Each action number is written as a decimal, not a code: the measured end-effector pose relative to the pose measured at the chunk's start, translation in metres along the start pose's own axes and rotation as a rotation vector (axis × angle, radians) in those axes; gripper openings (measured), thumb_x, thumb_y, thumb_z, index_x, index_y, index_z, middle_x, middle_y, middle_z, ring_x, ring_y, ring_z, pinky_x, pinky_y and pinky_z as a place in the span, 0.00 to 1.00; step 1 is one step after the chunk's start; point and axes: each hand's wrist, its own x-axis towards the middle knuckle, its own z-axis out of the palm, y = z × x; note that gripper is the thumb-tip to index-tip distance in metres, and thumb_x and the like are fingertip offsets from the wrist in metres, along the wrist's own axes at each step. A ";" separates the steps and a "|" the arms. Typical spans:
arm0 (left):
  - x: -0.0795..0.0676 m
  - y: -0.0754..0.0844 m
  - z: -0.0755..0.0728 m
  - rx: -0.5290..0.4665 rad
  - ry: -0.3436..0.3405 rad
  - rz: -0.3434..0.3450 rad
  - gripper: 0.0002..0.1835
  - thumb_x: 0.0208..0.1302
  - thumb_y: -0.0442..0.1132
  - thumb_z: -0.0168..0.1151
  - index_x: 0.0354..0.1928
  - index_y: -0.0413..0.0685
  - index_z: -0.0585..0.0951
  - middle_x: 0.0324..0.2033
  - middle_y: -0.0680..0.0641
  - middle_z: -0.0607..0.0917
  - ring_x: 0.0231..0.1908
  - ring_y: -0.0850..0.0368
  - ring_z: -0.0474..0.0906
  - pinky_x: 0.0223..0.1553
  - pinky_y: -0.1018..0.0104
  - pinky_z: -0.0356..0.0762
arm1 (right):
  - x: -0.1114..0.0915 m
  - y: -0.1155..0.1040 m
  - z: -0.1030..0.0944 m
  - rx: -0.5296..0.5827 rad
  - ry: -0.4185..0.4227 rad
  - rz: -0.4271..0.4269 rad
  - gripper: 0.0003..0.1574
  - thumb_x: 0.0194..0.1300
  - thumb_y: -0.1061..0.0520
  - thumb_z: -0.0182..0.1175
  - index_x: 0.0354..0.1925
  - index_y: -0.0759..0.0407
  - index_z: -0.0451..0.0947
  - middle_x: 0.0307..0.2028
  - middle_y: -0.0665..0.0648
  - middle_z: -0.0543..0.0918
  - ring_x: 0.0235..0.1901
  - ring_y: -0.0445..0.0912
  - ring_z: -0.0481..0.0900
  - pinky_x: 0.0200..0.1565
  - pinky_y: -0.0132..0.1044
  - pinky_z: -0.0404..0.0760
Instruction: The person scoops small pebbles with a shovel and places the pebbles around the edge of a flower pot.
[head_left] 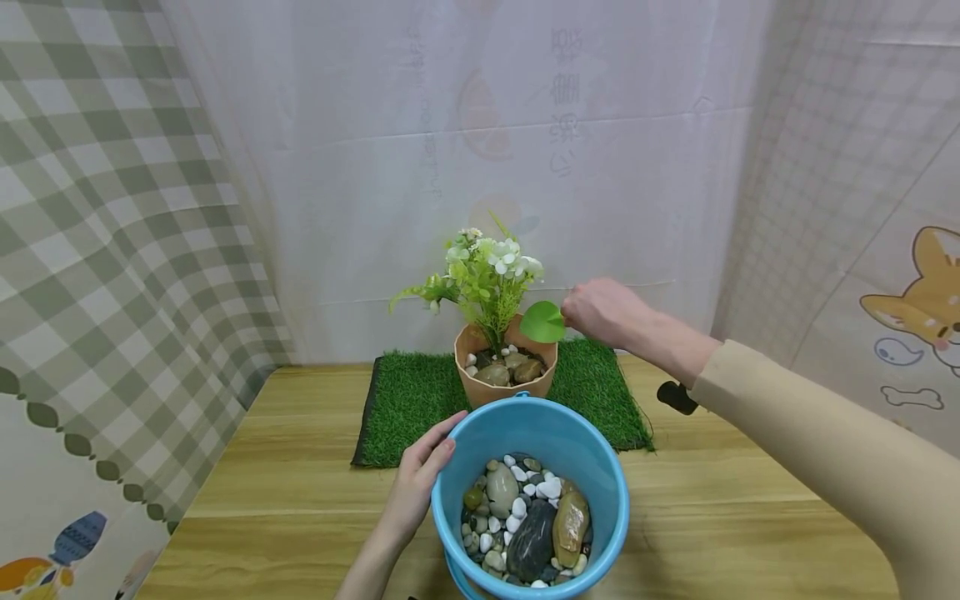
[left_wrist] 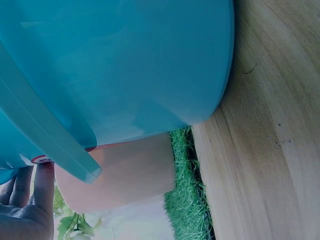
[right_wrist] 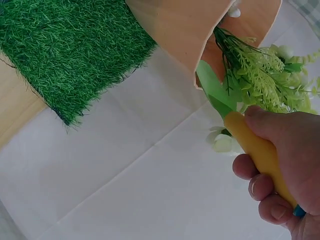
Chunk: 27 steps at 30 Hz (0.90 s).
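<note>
A blue bucket (head_left: 607,467) with several pebbles and stones stands at the table's near edge. My left hand (head_left: 420,479) rests flat against its left wall, fingers straight; in the left wrist view the fingers (left_wrist: 42,185) touch the bucket (left_wrist: 125,65). Behind it an orange pot (head_left: 480,392) of stones and a green plant with white flowers (head_left: 487,279) sits on a grass mat (head_left: 408,400). My right hand (head_left: 603,312) grips a small scoop with a green blade (head_left: 543,322) over the pot's right rim. The right wrist view shows its yellow handle (right_wrist: 257,150) in my curled fingers.
The wooden table (head_left: 300,467) has bare room left and right of the bucket. A small black object (head_left: 677,397) lies on the table right of the mat. Cloth curtains hang close behind and at both sides.
</note>
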 end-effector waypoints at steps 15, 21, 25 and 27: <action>0.000 0.001 0.001 -0.001 0.011 -0.008 0.24 0.82 0.41 0.50 0.74 0.41 0.74 0.68 0.34 0.80 0.65 0.34 0.80 0.57 0.58 0.88 | -0.019 -0.001 0.000 0.058 0.052 0.021 0.20 0.70 0.60 0.67 0.19 0.58 0.80 0.17 0.53 0.81 0.17 0.41 0.72 0.23 0.35 0.81; 0.000 0.002 0.001 0.001 0.008 -0.011 0.24 0.82 0.42 0.50 0.74 0.41 0.74 0.69 0.34 0.80 0.66 0.34 0.80 0.58 0.57 0.88 | -0.033 -0.001 0.002 0.102 0.064 0.074 0.12 0.70 0.56 0.67 0.29 0.60 0.87 0.19 0.53 0.80 0.19 0.42 0.72 0.25 0.35 0.78; -0.001 0.002 0.001 0.003 0.009 -0.016 0.24 0.82 0.42 0.49 0.74 0.41 0.74 0.69 0.34 0.80 0.66 0.34 0.80 0.58 0.56 0.88 | -0.044 -0.001 0.003 0.124 0.101 0.090 0.13 0.71 0.56 0.66 0.28 0.58 0.86 0.18 0.52 0.78 0.18 0.42 0.71 0.23 0.35 0.74; -0.001 0.002 0.001 0.004 0.011 -0.017 0.24 0.82 0.42 0.49 0.74 0.41 0.74 0.69 0.34 0.80 0.66 0.34 0.80 0.58 0.56 0.88 | -0.050 -0.001 0.003 0.139 0.119 0.096 0.14 0.71 0.56 0.66 0.27 0.56 0.85 0.17 0.51 0.77 0.18 0.41 0.70 0.22 0.35 0.72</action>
